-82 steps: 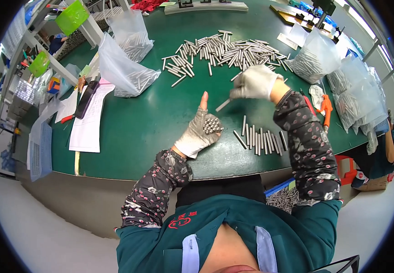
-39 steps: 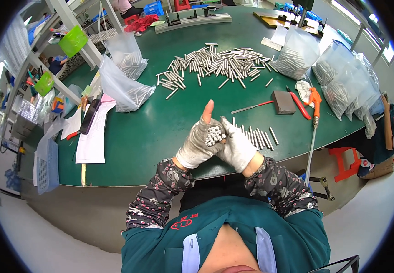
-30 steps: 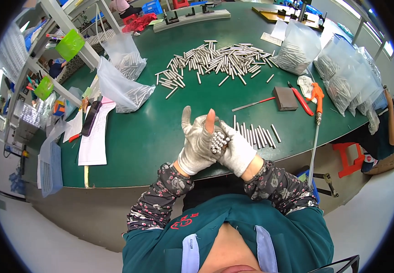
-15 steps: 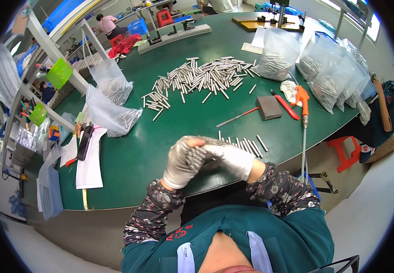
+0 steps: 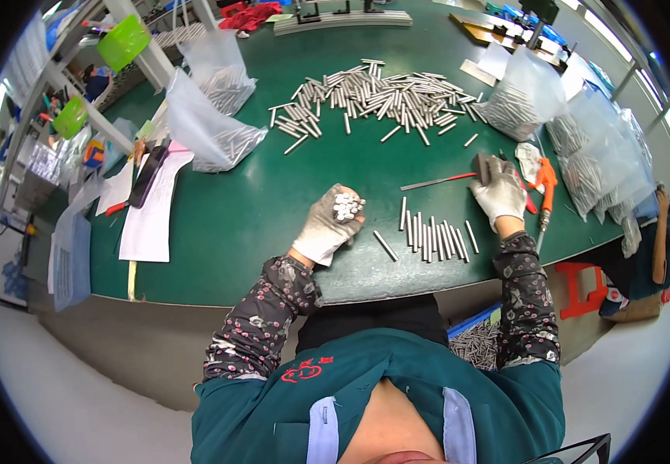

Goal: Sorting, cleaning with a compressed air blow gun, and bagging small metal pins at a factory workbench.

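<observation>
Silvery metal in the head view, centre of the frame: a bundle of pins (image 5: 348,206), ends facing up, clamped in the gloved left hand (image 5: 323,230). Right of centre, the gloved right hand (image 5: 501,191) over a dark block (image 5: 481,165), partly covering it; closed on it or merely resting there, cannot tell. Just left of the block, a thin red-handled tool (image 5: 437,182); toward the right of the frame, an orange air gun (image 5: 548,184). Between the hands and lower, a row of loose pins (image 5: 432,238) on the green table (image 5: 258,216). At upper centre, a heap of pins (image 5: 397,99); at upper left and upper right, translucent bags (image 5: 532,81) with pins inside
</observation>
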{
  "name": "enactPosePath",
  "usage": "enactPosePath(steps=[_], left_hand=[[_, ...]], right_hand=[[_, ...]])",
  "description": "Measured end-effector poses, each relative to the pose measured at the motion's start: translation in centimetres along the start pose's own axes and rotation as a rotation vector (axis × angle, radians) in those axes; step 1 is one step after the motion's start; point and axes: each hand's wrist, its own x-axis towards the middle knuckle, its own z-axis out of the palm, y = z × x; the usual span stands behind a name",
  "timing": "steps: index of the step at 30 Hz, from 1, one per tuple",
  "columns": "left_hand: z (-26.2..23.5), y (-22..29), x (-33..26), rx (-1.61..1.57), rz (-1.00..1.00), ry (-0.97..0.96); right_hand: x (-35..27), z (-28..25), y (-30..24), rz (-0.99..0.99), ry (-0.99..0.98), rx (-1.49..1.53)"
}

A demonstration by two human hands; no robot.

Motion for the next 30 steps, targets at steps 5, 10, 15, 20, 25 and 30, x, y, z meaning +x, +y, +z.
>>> enactPosePath(steps=[5,10,15,20,25,30], left_hand=[[-0.4,-0.2,-0.3,0.008,-0.059,-0.027],[0.0,0.2,-0.5,-0.077,0.049,-0.023],[-0.6,0.2,-0.4,-0.095,-0.132,-0.189],[-0.4,0.0,-0.8,-0.082,-0.016,-0.096],[0.1,0.7,0.0,-0.18,-0.111,-0.108],[-1.4,-0.2,-0.7,-0.079,-0.032,-0.144]], right_hand=[[-0.6,-1.1,-1.7,-0.264,0.35,0.294],[-8.0,-3.9,-11.0,-1.007,0.12,0.872],[-3.1,-2.4,-9.1,-0.712,0.43,0.478],[-6.3,-3.2,-11.9,-1.006,0.156,0.703],[-5.7,-5.3,-12.1,-1.029,0.283,0.82],[-2.6,-2.5,-11.0,-0.725,0.266,0.517]])
